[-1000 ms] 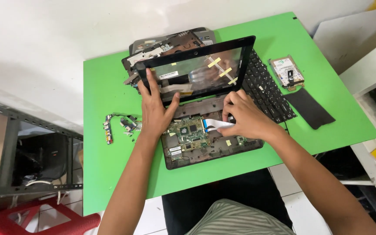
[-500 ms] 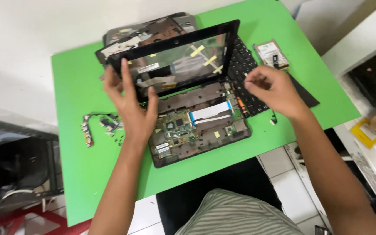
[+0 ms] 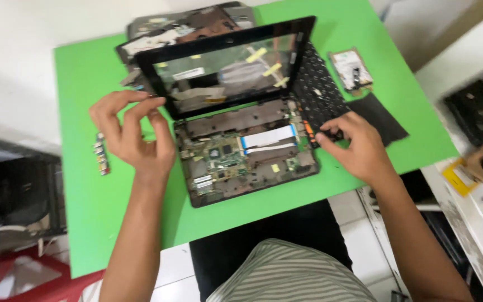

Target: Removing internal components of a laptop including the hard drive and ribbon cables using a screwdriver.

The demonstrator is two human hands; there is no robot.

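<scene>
Two hands — left hand (image 3: pixel 132 137), right hand (image 3: pixel 353 146) — flanking the opened laptop (image 3: pixel 241 134).

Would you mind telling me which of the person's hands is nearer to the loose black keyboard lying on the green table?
The right hand: its fingertips touch the loose black keyboard at its near edge. The left hand is far off, across the opened laptop, by the screen's left corner.
</scene>
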